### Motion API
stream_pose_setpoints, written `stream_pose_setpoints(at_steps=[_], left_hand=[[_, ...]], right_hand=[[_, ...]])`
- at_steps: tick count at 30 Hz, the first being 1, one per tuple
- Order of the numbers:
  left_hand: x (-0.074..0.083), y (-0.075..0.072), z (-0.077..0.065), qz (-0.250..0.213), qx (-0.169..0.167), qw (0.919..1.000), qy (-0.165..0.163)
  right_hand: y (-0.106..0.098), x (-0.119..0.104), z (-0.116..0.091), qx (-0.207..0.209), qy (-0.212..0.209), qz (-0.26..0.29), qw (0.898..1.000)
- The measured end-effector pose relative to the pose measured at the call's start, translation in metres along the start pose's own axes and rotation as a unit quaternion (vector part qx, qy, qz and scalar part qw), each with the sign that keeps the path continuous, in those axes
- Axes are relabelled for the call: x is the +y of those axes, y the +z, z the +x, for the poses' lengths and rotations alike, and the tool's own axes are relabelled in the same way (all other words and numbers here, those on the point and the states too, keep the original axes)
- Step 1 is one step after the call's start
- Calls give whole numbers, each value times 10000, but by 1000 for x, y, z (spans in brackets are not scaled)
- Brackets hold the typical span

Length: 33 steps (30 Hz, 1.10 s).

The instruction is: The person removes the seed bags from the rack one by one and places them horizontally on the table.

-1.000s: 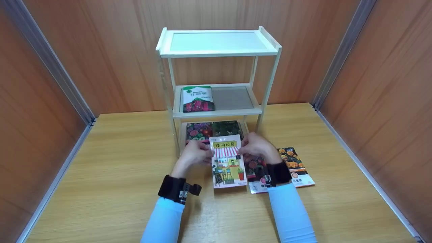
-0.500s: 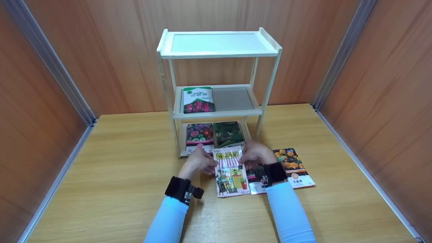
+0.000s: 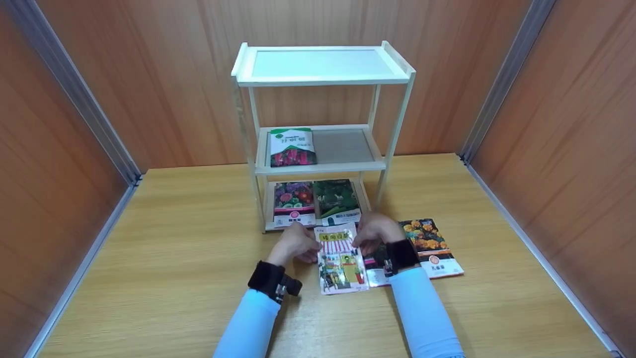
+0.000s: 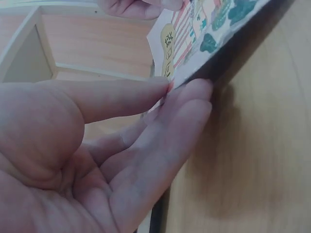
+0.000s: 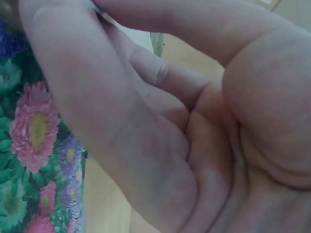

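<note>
A seed packet [image 3: 342, 268] with a red-striped awning picture lies low over the table in front of the rack. My left hand [image 3: 294, 243] pinches its left edge; in the left wrist view the thumb and fingers close on the packet's margin [image 4: 194, 48], tilted above the wood. At the opposite edge my right hand [image 3: 373, 232] pinches it between thumb and forefinger. Beneath that hand is a dark flower seed packet [image 3: 375, 273], partly hidden. The right wrist view has pink and purple flowers on a packet [image 5: 36, 131] beside the fingers.
The white rack [image 3: 320, 170] has a green-and-white packet [image 3: 293, 147] on its middle shelf. Its bottom shelf holds a flower packet [image 3: 294, 201] and a dark green packet [image 3: 337, 199]. An orange-flower packet [image 3: 428, 237] lies on the table at right. Wood panels enclose the sides.
Both hands have brought the striped packet down and toward me, slightly right, away from the bottom shelf. The two packets on that shelf are now more fully visible.
</note>
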<state>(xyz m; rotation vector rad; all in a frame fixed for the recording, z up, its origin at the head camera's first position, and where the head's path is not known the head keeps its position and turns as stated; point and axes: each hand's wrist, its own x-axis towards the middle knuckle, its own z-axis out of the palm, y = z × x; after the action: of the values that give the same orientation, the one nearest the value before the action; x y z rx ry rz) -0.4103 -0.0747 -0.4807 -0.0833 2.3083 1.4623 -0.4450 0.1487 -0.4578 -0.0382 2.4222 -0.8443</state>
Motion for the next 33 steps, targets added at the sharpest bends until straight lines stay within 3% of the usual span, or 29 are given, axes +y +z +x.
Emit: stream_pose_setpoints(at_steps=[14,33], left_hand=[[-3,7,7,28,313,9993,-178],[-4,9,6,-50,411,9988,-279]], right_hand=[[7,-2,5,412,468,95,9980],[10,1,6,330,726,336,9963]])
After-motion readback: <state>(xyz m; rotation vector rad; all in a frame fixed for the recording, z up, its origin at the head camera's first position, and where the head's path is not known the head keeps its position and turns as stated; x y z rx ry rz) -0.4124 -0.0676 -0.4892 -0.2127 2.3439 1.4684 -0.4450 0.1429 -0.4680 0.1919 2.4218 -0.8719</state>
